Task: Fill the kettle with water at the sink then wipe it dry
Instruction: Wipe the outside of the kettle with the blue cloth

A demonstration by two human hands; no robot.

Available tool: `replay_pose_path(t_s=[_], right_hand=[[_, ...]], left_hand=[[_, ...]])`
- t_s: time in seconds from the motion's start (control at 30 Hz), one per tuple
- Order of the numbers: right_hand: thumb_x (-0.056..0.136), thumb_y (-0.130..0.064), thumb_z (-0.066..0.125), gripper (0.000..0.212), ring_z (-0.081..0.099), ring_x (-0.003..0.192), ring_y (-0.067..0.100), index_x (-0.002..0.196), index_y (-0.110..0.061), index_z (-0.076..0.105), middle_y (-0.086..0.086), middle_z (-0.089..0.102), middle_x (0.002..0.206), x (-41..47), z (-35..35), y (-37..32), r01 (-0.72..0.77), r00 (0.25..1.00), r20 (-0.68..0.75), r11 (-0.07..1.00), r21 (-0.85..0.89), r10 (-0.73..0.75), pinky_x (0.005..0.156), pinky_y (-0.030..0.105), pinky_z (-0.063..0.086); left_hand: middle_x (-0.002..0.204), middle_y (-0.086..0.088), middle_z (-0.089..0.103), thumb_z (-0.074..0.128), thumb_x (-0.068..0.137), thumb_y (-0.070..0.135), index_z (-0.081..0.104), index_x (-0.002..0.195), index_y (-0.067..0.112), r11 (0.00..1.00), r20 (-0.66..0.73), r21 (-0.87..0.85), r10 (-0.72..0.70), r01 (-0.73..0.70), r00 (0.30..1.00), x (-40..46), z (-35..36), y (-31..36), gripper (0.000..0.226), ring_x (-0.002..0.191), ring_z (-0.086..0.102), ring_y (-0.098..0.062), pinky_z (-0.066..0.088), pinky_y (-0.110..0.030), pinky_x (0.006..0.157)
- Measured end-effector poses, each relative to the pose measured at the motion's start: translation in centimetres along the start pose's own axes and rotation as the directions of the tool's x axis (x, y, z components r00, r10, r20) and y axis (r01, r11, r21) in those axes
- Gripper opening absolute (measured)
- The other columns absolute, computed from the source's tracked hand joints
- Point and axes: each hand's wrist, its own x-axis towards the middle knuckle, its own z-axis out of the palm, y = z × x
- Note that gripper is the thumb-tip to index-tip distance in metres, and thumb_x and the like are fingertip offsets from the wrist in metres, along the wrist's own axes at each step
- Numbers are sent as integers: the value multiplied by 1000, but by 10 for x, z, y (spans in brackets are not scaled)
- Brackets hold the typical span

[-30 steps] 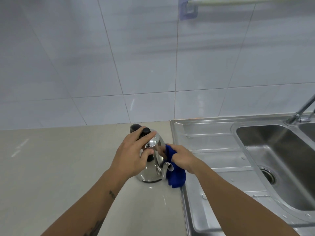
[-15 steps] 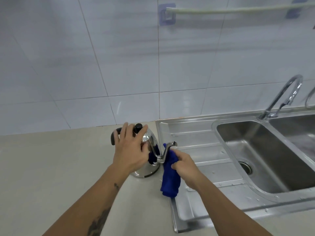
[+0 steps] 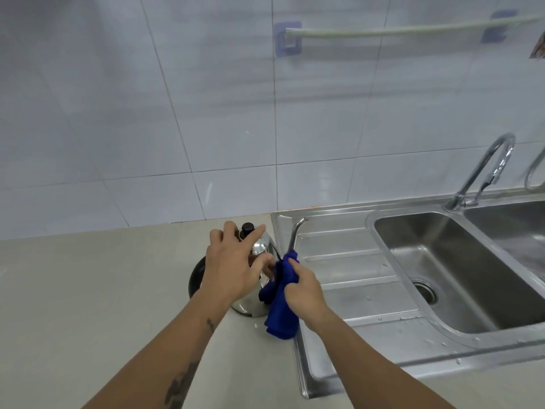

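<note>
Steel kettle (image 3: 256, 278) is sitting upright on the beige counter (image 3: 88, 290), just left of the sink (image 3: 442, 346) edge, near the tiled wall (image 3: 206, 113). Left hand (image 3: 233, 267) is resting on top of the kettle with fingers spread loosely over the lid area, not closed around anything; index finger is pointing past the black lid knob (image 3: 247, 228), thumb is lying against the shiny side. Black handle (image 3: 197, 276) is sticking out left of the hand, partly hidden by the wrist. Right hand (image 3: 303, 293) is clamping a blue cloth (image 3: 281, 314) in a fist, pressing the cloth's upper end against the base of the thin gooseneck spout (image 3: 296, 234). Spout is rising up and curving right above the cloth, over the drainboard (image 3: 348, 261). Rest of the cloth is hanging down below the fist, overlapping the counter and sink rim, touching the kettle's right side. So kettle is lying between both hands, under the left palm and just left of the right fist. Water droplets are showing on the drainboard. Faucet (image 3: 483, 172) is standing at the back of the basin, well apart from the kettle. Towel rail (image 3: 413, 31) is mounted high on the wall
</note>
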Motion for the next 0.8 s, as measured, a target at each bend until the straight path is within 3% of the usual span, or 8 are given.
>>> replay_pose_path(t_s=[0.13,0.27,0.4,0.5,0.67,0.8], right_hand=[[89,8,52,65,60,99,17,145,-24,45,-3,56,115,-11,-1,-13,166,985,-29,980,-112,-171,79,27,52],[90,8,49,71,57,116,19,151,-27,41,0,55,135,-9,0,-26,289,950,-70,943,-168,-304,100,32,49],[90,7,51,71,54,116,15,152,-24,37,-3,53,133,-10,4,-19,277,957,-23,938,-206,-288,102,28,45],[85,6,58,73,58,111,18,147,-26,37,0,57,131,-6,9,-12,172,985,6,960,-222,-175,96,36,53],[82,8,59,84,50,127,20,154,-24,31,-3,46,146,-8,16,-26,333,933,-22,883,-330,-360,103,33,49],[78,7,57,90,55,115,23,154,-30,28,-1,51,137,2,16,-27,339,933,8,867,-365,-361,96,42,53]], left_hand=[[139,1,37,52,97,35,43,143,44,980,40,-193,48,-40,998,-4,-8,-14,48,122,38,-22,44,-37,102],[150,10,39,55,94,18,43,145,41,966,55,-225,145,-130,988,-4,-9,-30,57,127,44,-21,41,-35,107],[152,14,40,60,91,20,43,143,43,972,28,-221,89,-81,996,-6,-6,-29,59,124,49,-21,47,-39,101],[153,11,39,59,93,24,42,142,47,983,12,-185,24,-22,1000,-10,-5,-25,58,128,44,-23,46,-40,102],[138,9,43,64,91,31,49,137,47,978,-57,-206,24,-35,998,-18,-8,-23,52,116,40,-20,48,-35,88],[132,5,44,69,89,23,54,136,41,938,-100,-341,33,-66,994,-21,0,-27,53,116,37,-20,37,-29,98]])
